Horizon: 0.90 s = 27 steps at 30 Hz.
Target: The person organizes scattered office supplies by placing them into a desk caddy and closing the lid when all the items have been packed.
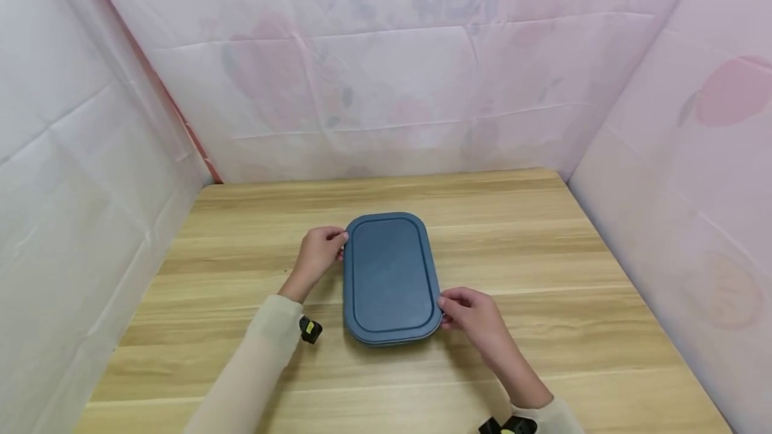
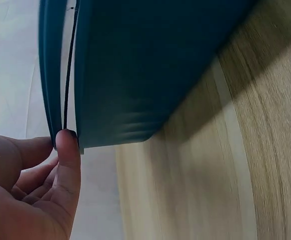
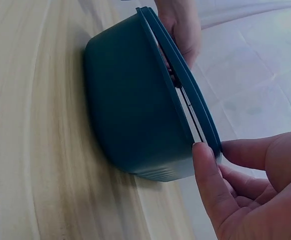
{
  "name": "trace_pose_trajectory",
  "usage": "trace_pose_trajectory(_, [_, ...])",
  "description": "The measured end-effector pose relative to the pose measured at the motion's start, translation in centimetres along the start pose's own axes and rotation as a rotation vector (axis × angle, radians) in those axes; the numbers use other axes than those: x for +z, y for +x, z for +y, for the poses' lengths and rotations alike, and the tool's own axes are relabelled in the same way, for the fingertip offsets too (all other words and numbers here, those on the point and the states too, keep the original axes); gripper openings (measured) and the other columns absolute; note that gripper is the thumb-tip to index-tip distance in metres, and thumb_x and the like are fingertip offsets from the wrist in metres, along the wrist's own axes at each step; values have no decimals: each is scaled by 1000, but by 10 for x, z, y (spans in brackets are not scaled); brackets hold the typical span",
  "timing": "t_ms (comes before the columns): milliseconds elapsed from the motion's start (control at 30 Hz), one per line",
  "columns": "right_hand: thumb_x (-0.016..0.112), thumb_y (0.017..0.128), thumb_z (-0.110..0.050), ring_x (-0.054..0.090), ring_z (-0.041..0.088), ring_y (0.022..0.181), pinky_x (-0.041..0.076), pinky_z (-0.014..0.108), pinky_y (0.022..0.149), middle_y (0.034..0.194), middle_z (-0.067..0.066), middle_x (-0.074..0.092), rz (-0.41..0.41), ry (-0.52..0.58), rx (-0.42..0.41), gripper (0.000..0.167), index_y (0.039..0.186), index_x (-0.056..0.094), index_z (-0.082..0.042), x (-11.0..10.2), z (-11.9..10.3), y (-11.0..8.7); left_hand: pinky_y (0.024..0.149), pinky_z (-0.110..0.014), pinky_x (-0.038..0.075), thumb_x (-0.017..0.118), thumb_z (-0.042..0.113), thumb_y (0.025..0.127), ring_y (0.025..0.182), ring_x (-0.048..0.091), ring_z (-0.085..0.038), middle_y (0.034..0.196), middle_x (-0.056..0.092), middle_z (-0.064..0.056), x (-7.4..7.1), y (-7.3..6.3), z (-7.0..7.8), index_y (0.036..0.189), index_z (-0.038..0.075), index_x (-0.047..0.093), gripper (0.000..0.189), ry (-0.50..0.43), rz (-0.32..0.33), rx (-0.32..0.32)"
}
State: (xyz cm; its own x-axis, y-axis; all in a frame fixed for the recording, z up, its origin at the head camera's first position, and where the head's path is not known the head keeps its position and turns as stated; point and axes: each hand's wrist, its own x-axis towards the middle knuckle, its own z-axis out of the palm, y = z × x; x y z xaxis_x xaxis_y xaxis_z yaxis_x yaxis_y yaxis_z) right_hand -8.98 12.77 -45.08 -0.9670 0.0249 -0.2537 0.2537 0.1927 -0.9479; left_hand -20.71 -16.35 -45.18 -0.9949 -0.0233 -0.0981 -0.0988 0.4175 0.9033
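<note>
A dark blue rectangular lunch box lies on the table, its rounded lid (image 1: 392, 273) seen from above in the head view. My left hand (image 1: 319, 251) pinches the lid's rim near the far left corner. Lower on the opposite side, my right hand (image 1: 474, 317) pinches the rim near the front right corner. Both wrist views show a thin gap between the lid and the box body (image 3: 130, 100), with light coming through. In each, the thumb presses the outside of the lid (image 2: 50, 75) and a fingertip sits in the gap. The box's inside is hidden.
The wooden table (image 1: 525, 240) bears the box near its middle. Pale printed cloth (image 1: 386, 99) hangs behind the table and along both sides. Small black devices (image 1: 310, 330) are strapped at the wrists, over light sleeves.
</note>
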Motion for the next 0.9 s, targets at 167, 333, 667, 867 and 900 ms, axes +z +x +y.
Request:
trace_pose_trajectory(167, [65,96,-7,68,19,72,63,35,67,87,11,70,6,-114,-27,18,108,72,5,1,-4,1,70,-38,61,57,17,103,71,65,-16,93,71,-12,2,-1,3,118,0,71,26,53,29,12])
trace_pose_trajectory(333, [66,96,-9,68,19,71,62,35,67,87,10,72,1,-209,-41,19,108,73,4,3,-8,-1,64,-28,57,57,17,103,70,66,-15,93,72,-12,6,-7,2,115,1,73,25,122,74,36])
trace_pose_trajectory(667, [67,95,-7,69,22,71,62,38,67,84,9,72,23,-248,-45,17,106,72,4,6,-4,-2,60,-27,55,57,18,104,66,64,-15,88,69,-10,15,-12,-10,112,1,73,25,121,122,50])
trace_pose_trajectory(867, [67,95,-7,69,22,70,62,37,65,82,9,70,28,-233,-42,17,107,72,4,5,-1,-3,56,-27,54,57,20,104,63,61,-15,88,67,-11,19,-13,-14,111,2,72,24,72,130,46])
trace_pose_trajectory(900, [67,95,-7,69,22,69,62,36,65,82,9,70,30,-226,-41,17,107,72,5,5,0,-3,56,-28,54,57,20,104,63,61,-15,89,67,-11,20,-14,-15,111,2,71,24,65,131,46])
